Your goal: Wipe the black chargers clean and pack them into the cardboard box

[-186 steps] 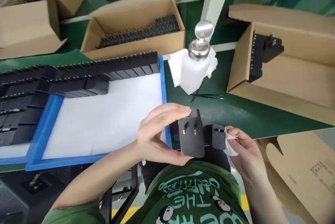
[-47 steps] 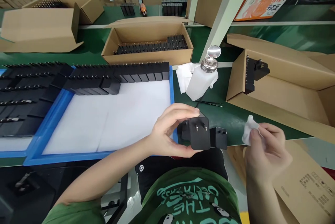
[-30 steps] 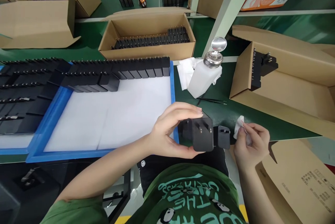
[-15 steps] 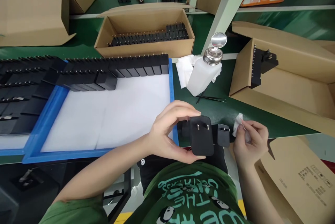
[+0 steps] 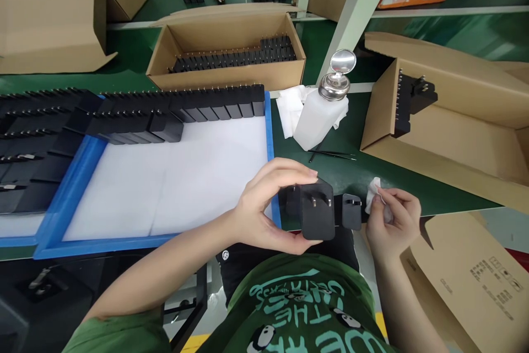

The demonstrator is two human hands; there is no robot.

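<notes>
Across the left of the frame, rows of black, boxy plug adapters [image 5: 225, 102] stand in white-floored trays with blue rims [image 5: 270, 135]. In the lower centre, the left hand [image 5: 258, 210] has its fingers gripping a black rectangular two-pin plug [image 5: 318, 222], pins towards the camera, with a smaller black plug [image 5: 351, 215] just right of it. Farther right, the right hand [image 5: 393, 223] pinches a crumpled white wipe [image 5: 372, 192] between its fingers.

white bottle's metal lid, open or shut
Open: the metal lid stands flipped up above the collar of the white bottle.
</notes>
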